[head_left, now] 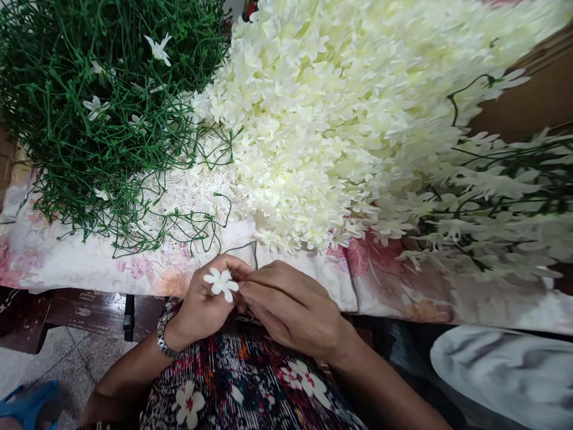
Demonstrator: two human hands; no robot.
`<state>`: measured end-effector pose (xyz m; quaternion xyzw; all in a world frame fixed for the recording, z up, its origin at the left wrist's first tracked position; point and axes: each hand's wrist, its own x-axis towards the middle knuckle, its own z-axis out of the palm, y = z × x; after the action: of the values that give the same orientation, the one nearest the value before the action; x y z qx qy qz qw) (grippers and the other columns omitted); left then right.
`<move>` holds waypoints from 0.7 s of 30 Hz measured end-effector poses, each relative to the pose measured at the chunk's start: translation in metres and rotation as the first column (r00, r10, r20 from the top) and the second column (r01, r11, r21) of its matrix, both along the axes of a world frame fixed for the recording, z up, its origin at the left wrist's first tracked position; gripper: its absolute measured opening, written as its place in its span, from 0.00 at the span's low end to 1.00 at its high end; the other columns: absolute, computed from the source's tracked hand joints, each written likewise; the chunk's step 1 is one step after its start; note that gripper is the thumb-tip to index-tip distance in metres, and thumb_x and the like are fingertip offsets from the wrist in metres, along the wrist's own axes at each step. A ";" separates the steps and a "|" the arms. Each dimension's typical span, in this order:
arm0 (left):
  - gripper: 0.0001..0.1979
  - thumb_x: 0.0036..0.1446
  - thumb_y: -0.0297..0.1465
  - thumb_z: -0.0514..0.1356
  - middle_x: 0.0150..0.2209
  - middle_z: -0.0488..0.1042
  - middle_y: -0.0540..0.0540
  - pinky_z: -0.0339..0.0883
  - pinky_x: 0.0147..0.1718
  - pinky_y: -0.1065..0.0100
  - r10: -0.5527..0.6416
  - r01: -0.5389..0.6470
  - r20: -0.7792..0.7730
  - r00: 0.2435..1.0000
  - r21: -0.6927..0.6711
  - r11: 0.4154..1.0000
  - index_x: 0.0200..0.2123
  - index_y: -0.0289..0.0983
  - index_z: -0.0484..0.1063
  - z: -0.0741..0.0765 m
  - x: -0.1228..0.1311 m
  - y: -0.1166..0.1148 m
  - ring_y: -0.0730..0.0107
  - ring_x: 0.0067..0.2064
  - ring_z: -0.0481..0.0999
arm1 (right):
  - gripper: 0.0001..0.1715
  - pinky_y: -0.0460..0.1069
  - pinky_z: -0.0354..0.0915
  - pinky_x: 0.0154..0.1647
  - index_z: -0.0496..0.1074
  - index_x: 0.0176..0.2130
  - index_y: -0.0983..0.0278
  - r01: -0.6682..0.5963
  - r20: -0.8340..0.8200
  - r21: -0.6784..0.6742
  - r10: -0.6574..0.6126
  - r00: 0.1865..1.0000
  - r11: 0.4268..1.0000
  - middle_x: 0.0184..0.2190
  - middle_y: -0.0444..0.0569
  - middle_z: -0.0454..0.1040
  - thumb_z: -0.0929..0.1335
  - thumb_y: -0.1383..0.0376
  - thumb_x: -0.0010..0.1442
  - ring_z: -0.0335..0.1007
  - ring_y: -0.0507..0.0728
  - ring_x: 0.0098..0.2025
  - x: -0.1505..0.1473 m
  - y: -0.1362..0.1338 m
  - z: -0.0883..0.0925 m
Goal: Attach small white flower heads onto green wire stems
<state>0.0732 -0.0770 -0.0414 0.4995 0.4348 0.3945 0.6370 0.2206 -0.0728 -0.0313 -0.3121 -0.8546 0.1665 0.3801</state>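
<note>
My left hand [208, 301] is closed around a white artificial flower [221, 283], whose petals show above the thumb and curled fingers. Close against it, my right hand [293, 304] is pinched shut, fingertips meeting the left ones beside the petals. A thin green stem [256, 254] rises behind the fingers near the cloth edge; its lower end is hidden by my hands. Whatever the right fingertips hold is too small to make out. Both hands are over my lap, just in front of the table edge.
Green plastic stems [111, 119] form a big tangled heap at the back left. Beside it spreads a large pile of cream-white petals [313, 131]. Small white pieces [197, 191] lie between them. Stemmed white flowers [501, 203] are at right. A floral cloth [102, 269] covers the table.
</note>
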 end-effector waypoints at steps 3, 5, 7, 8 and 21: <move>0.02 0.49 0.26 0.54 0.25 0.64 0.49 0.58 0.24 0.74 0.081 -0.081 0.005 0.997 0.045 0.996 0.27 0.35 0.66 -0.004 -0.001 0.001 0.76 0.27 0.63 | 0.17 0.47 0.63 0.30 0.64 0.41 0.66 0.113 0.091 0.073 -0.119 0.989 0.991 0.32 0.50 0.68 0.66 0.72 0.48 0.63 0.52 0.33 0.008 0.009 0.002; 0.04 0.50 0.27 0.54 0.26 0.64 0.49 0.56 0.21 0.74 0.147 -0.148 0.029 0.989 0.044 0.988 0.26 0.35 0.67 -0.005 -0.002 0.002 0.78 0.24 0.61 | 0.16 0.49 0.61 0.30 0.65 0.41 0.66 0.288 0.191 0.189 -0.323 0.927 0.939 0.31 0.50 0.68 0.66 0.70 0.49 0.62 0.53 0.32 0.014 0.018 0.000; 0.04 0.51 0.28 0.54 0.25 0.63 0.50 0.52 0.18 0.75 0.182 -0.183 0.059 0.981 0.007 0.983 0.27 0.35 0.68 -0.006 -0.004 0.003 0.81 0.21 0.58 | 0.10 0.50 0.59 0.31 0.66 0.37 0.66 0.385 0.334 0.276 -0.464 0.820 0.881 0.29 0.51 0.68 0.65 0.70 0.50 0.62 0.54 0.32 0.019 0.026 -0.003; 0.04 0.51 0.28 0.54 0.24 0.62 0.50 0.50 0.16 0.75 0.190 -0.189 0.077 0.979 -0.019 0.982 0.28 0.36 0.68 -0.007 -0.004 0.003 0.82 0.20 0.56 | 0.07 0.50 0.58 0.31 0.67 0.34 0.65 0.386 0.397 0.298 -0.481 0.781 0.873 0.28 0.50 0.69 0.64 0.70 0.51 0.61 0.54 0.31 0.020 0.028 -0.006; 0.05 0.50 0.30 0.55 0.22 0.65 0.52 0.45 0.14 0.77 0.211 -0.184 0.132 0.968 -0.193 0.964 0.32 0.35 0.67 -0.006 0.003 0.014 0.86 0.16 0.51 | 0.06 0.49 0.53 0.31 0.67 0.33 0.64 0.299 0.469 0.318 -0.424 0.775 0.899 0.29 0.47 0.70 0.64 0.67 0.51 0.60 0.54 0.32 0.023 0.032 -0.006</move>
<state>0.0764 -0.0626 -0.0472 0.3626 0.4665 0.4522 0.6681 0.2432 -0.0404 -0.0373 -0.4596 -0.8620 -0.1005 0.1886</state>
